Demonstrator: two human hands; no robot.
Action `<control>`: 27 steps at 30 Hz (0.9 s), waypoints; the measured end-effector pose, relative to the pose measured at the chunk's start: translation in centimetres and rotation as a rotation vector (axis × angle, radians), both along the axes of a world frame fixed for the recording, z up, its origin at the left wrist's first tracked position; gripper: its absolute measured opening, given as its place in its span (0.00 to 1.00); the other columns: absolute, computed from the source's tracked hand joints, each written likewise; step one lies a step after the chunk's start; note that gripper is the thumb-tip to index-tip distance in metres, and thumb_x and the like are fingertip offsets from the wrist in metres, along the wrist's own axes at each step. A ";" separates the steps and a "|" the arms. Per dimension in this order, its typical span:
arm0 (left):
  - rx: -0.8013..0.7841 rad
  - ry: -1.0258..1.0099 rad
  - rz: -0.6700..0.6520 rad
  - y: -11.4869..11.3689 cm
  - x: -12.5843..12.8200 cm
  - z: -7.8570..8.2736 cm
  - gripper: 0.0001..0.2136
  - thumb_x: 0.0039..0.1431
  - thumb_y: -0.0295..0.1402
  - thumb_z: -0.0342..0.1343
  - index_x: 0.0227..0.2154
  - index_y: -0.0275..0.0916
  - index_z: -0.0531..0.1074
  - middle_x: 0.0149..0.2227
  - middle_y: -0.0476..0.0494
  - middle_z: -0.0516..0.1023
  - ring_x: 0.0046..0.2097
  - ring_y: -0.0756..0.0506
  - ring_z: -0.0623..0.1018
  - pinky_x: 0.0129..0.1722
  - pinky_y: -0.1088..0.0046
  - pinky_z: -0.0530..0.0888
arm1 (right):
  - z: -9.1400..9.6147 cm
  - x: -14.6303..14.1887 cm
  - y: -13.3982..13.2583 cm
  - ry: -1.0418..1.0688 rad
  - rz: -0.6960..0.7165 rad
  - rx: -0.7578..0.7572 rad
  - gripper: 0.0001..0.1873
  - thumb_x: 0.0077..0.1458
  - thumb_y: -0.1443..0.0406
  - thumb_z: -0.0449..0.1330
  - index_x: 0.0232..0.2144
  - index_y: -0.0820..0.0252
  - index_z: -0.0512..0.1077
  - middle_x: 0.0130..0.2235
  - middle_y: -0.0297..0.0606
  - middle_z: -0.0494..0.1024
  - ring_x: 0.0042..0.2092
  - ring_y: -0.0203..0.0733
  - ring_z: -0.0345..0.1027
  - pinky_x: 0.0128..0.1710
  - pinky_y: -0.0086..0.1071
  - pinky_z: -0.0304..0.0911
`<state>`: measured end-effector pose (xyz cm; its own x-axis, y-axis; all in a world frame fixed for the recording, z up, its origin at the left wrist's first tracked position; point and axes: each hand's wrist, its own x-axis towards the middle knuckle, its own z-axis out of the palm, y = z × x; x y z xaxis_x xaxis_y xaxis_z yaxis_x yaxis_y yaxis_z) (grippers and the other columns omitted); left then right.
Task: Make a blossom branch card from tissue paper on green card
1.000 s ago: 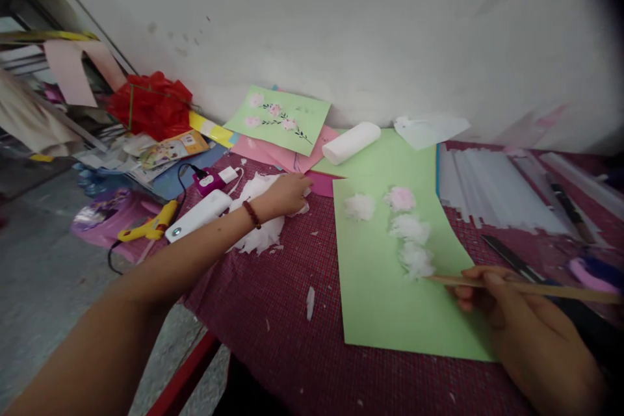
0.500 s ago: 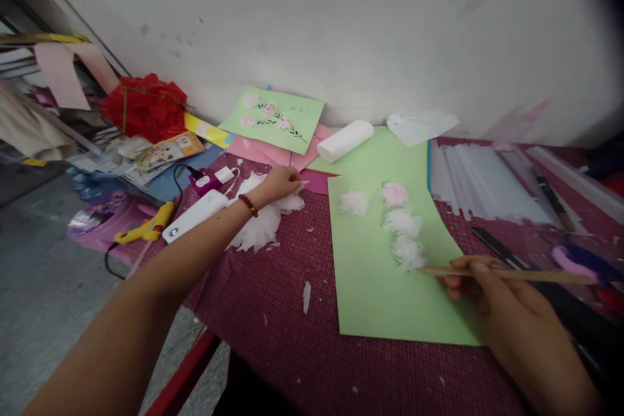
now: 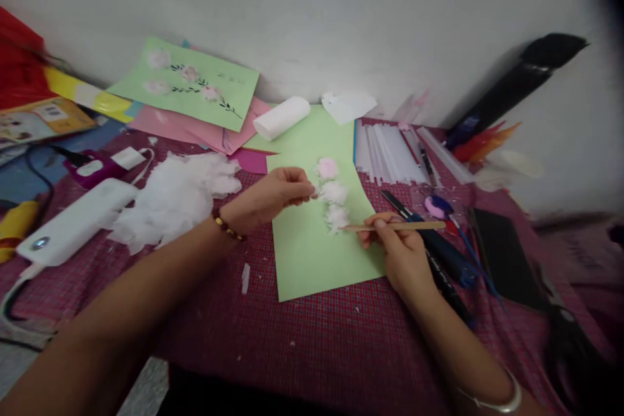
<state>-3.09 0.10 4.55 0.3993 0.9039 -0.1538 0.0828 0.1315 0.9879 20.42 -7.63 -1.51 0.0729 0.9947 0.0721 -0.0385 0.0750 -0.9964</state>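
The counter (image 3: 312, 338), spread with a maroon checked cloth, carries a light green paper sheet (image 3: 312, 266) between the hands. Behind and left, a green card (image 3: 180, 107) with pink blossoms and dark leafy stems lies over pink paper. Below that card is a heap of torn white tissue (image 3: 170, 198). The left hand (image 3: 280, 195) hovers over the sheet, thumb and fingers pinched together; whether they grip a scrap, I cannot tell. The right hand (image 3: 400, 250) pinches a flat wooden stick (image 3: 419, 225), its tip at the lowest of three tissue blossoms (image 3: 334, 192) stacked in a column, the top one pink.
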 end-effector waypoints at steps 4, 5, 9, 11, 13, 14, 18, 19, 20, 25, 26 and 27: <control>-0.304 -0.237 -0.086 -1.8 2.0 -0.8 0.09 0.46 0.29 0.62 0.21 0.36 0.66 0.24 0.50 0.73 0.24 0.56 0.67 0.26 0.78 0.61 | 1.1 -0.5 -0.9 -0.181 -0.019 0.198 0.09 0.63 0.62 0.54 0.39 0.55 0.73 0.31 0.33 0.77 0.28 0.35 0.70 0.32 0.33 0.66; -0.349 -0.266 -0.107 -2.2 2.4 -0.8 0.09 0.45 0.29 0.62 0.21 0.36 0.66 0.24 0.50 0.73 0.24 0.56 0.67 0.27 0.78 0.62 | 1.5 -0.8 -1.2 -0.260 -0.023 0.240 0.08 0.63 0.63 0.54 0.39 0.54 0.73 0.32 0.34 0.77 0.30 0.36 0.70 0.33 0.33 0.67; -0.422 -0.319 -0.220 -3.4 3.2 -0.7 0.07 0.46 0.30 0.62 0.21 0.35 0.69 0.24 0.50 0.73 0.25 0.56 0.67 0.28 0.78 0.63 | 2.6 -1.8 -1.8 -0.436 -0.024 0.389 0.06 0.59 0.67 0.58 0.38 0.53 0.73 0.40 0.37 0.77 0.42 0.40 0.72 0.45 0.38 0.67; -0.436 -0.315 -0.273 -3.7 3.5 -0.9 0.06 0.46 0.29 0.62 0.22 0.35 0.70 0.24 0.51 0.72 0.25 0.55 0.67 0.29 0.77 0.64 | 2.8 -2.1 -1.9 -0.425 -0.004 0.428 0.07 0.57 0.69 0.59 0.37 0.52 0.72 0.40 0.36 0.76 0.45 0.41 0.71 0.47 0.39 0.66; -0.441 -0.314 -0.315 -4.0 3.7 -1.0 0.05 0.47 0.29 0.61 0.22 0.35 0.70 0.24 0.51 0.72 0.26 0.55 0.67 0.29 0.77 0.64 | 2.8 -2.4 -2.0 -0.422 0.023 0.436 0.07 0.56 0.70 0.59 0.36 0.52 0.71 0.39 0.35 0.76 0.44 0.41 0.71 0.46 0.38 0.66; -0.438 -0.313 -0.334 -4.1 3.7 -1.1 0.05 0.47 0.29 0.61 0.22 0.35 0.71 0.24 0.51 0.72 0.26 0.55 0.68 0.29 0.77 0.64 | 2.7 -2.4 -2.0 -0.424 0.030 0.436 0.07 0.55 0.70 0.59 0.35 0.52 0.71 0.37 0.35 0.76 0.43 0.40 0.71 0.45 0.38 0.67; -0.403 -0.292 -0.378 -4.3 3.9 -1.4 0.06 0.50 0.32 0.58 0.22 0.35 0.71 0.25 0.49 0.74 0.26 0.54 0.68 0.29 0.76 0.64 | 2.3 -2.2 -2.0 -0.445 0.004 0.426 0.05 0.55 0.70 0.58 0.32 0.53 0.71 0.33 0.34 0.74 0.38 0.40 0.71 0.41 0.37 0.67; -0.385 -0.285 -0.380 -4.4 3.9 -1.5 0.08 0.52 0.34 0.56 0.22 0.36 0.70 0.25 0.48 0.74 0.26 0.54 0.68 0.29 0.75 0.64 | 2.3 -2.1 -2.0 -0.453 -0.004 0.411 0.05 0.55 0.69 0.58 0.31 0.53 0.71 0.33 0.34 0.74 0.37 0.40 0.70 0.40 0.37 0.66; -0.359 -0.279 -0.381 -4.4 4.0 -1.6 0.10 0.54 0.36 0.55 0.23 0.36 0.70 0.25 0.48 0.73 0.26 0.53 0.68 0.28 0.75 0.64 | 2.2 -2.1 -2.0 -0.459 -0.014 0.392 0.04 0.54 0.69 0.58 0.31 0.53 0.71 0.32 0.34 0.74 0.37 0.40 0.70 0.40 0.37 0.66; -0.075 -0.140 -0.303 -4.8 4.4 -2.2 0.13 0.50 0.42 0.61 0.28 0.37 0.67 0.24 0.53 0.67 0.26 0.53 0.65 0.25 0.76 0.61 | 2.0 -1.8 -1.9 -0.437 -0.067 0.288 0.03 0.53 0.68 0.60 0.31 0.54 0.71 0.32 0.33 0.73 0.36 0.40 0.69 0.39 0.36 0.66; -0.009 -0.107 -0.276 -4.9 4.5 -2.3 0.13 0.48 0.39 0.63 0.28 0.38 0.66 0.24 0.54 0.66 0.26 0.53 0.64 0.25 0.77 0.60 | 1.9 -1.8 -1.9 -0.418 -0.071 0.269 0.03 0.53 0.68 0.60 0.31 0.54 0.71 0.33 0.33 0.73 0.36 0.40 0.69 0.39 0.36 0.66; 0.045 -0.083 -0.252 -4.9 4.6 -2.3 0.12 0.47 0.36 0.62 0.27 0.38 0.65 0.24 0.54 0.65 0.27 0.53 0.63 0.26 0.77 0.60 | 1.7 -1.8 -1.8 -0.395 -0.069 0.245 0.03 0.53 0.67 0.61 0.31 0.54 0.71 0.33 0.33 0.73 0.37 0.39 0.69 0.39 0.35 0.66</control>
